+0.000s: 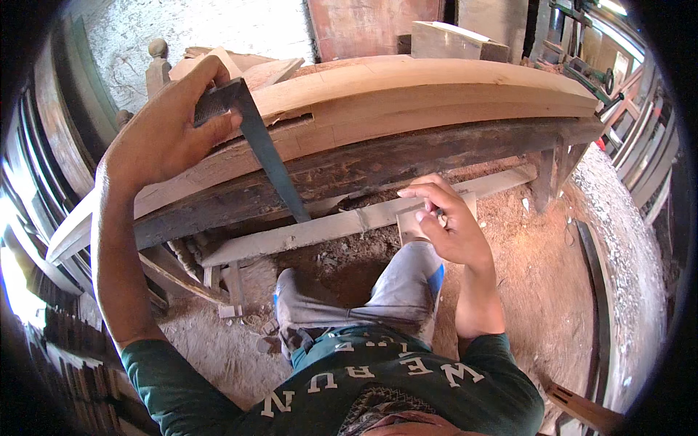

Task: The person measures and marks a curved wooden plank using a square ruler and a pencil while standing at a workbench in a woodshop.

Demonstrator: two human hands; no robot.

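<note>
My left hand (171, 123) is closed on a try square; its fingers and thumb wrap the dark stock at the top. The try square's dark metal blade (270, 160) slants down across the front face of a long pale timber beam (407, 105) and reaches below it. A narrow slot (297, 118) is cut in the beam just right of the blade. My right hand (451, 225) hovers in front of the bench, over my knee, apart from the beam. Its fingers are curled toward the thumb, and what they may hold is too small to make out.
The beam lies on a dark wooden bench (378, 156) with a lower rail (305, 232). Wood offcuts (269, 73) sit behind it. Shavings cover the floor (531, 276). Stacked boards (51, 138) stand at the left; a wooden piece (582, 407) lies at lower right.
</note>
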